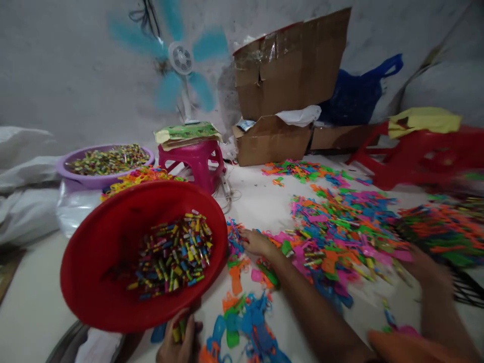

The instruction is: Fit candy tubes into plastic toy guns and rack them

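Gripping a couple of yellow cylinders in curled fingers, the left hand sits just below the near rim of a tilted red basin; whether it touches the rim cannot be told. The right hand is apart from it, farther forward, its fingertips at a clump of blue and pink plastic pieces beside the basin; whether they close on any is unclear. Just right of the left hand lie loose orange, green and blue pieces on the white floor. Left of the right hand, the basin holds many small multicoloured cylinders. Right of the right hand spreads a larger heap of bright shapes, with another person's hand blurred at its edge. Beyond the hands are a pink stool, a purple tub, cardboard boxes and a blue-bladed fan
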